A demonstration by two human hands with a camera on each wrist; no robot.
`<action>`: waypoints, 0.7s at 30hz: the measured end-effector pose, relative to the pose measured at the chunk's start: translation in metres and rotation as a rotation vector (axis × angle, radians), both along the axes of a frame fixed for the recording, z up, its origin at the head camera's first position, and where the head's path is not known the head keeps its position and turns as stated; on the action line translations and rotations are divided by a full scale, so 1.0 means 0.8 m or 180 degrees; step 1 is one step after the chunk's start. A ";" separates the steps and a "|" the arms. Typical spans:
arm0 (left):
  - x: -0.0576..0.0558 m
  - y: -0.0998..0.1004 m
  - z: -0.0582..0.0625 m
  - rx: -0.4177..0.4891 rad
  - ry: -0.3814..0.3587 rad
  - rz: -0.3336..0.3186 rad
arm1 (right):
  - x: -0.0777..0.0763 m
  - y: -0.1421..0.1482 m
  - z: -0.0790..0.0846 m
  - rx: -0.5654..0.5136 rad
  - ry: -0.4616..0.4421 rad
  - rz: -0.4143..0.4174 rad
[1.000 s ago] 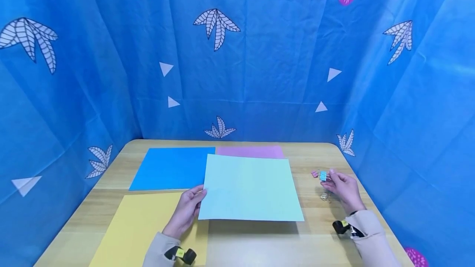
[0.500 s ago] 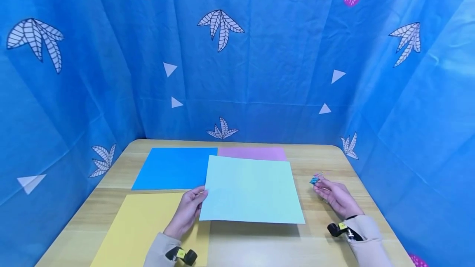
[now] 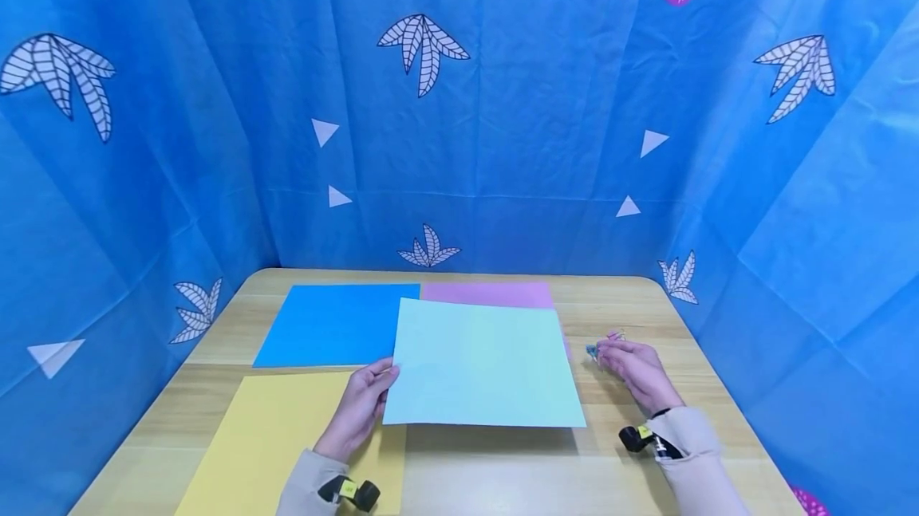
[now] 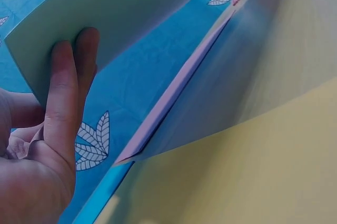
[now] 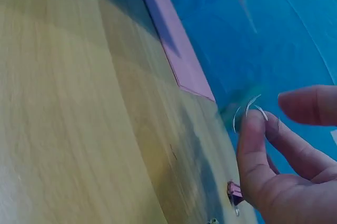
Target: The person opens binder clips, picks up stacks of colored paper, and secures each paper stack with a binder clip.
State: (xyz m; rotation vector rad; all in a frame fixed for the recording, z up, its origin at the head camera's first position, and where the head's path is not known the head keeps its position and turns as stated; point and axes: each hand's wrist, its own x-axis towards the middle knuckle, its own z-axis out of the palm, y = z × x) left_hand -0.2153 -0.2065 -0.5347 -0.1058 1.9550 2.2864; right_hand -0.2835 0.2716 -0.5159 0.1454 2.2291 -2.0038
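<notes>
My left hand (image 3: 361, 404) pinches the left edge of a pale green paper sheet (image 3: 487, 364), thumb on top. Two fingers (image 4: 63, 87) press its underside in the left wrist view. The sheet is tilted, above the table. At right, my right hand (image 3: 639, 375) holds a teal binder clip (image 3: 592, 351) at its fingertips, just beyond the sheet's right edge. The clip (image 5: 239, 111) is blurred in the right wrist view, its silver wire handles showing by the fingers. On the table behind that hand lies a pink binder clip (image 3: 616, 335).
A blue sheet (image 3: 333, 324) and a pink sheet (image 3: 488, 293) lie at the back of the wooden table (image 3: 502, 476). A yellow sheet (image 3: 280, 444) lies at front left. Blue patterned cloth (image 3: 488, 101) surrounds the table on three sides.
My right hand has carried the teal binder clip leftward from beside the pink one, turning it on the way. The left hand and green sheet have stayed nearly still.
</notes>
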 end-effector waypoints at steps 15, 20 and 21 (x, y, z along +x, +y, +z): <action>-0.007 0.000 0.000 0.0006 -0.0049 0.0030 | 0.000 -0.012 0.006 0.2369 0.0910 0.0218; -0.010 -0.001 0.001 0.0012 -0.0079 0.0065 | -0.002 -0.015 0.019 0.2563 0.0874 0.0766; -0.010 0.000 0.001 0.0027 -0.0089 0.0059 | -0.001 -0.015 0.020 0.2564 0.0827 0.0818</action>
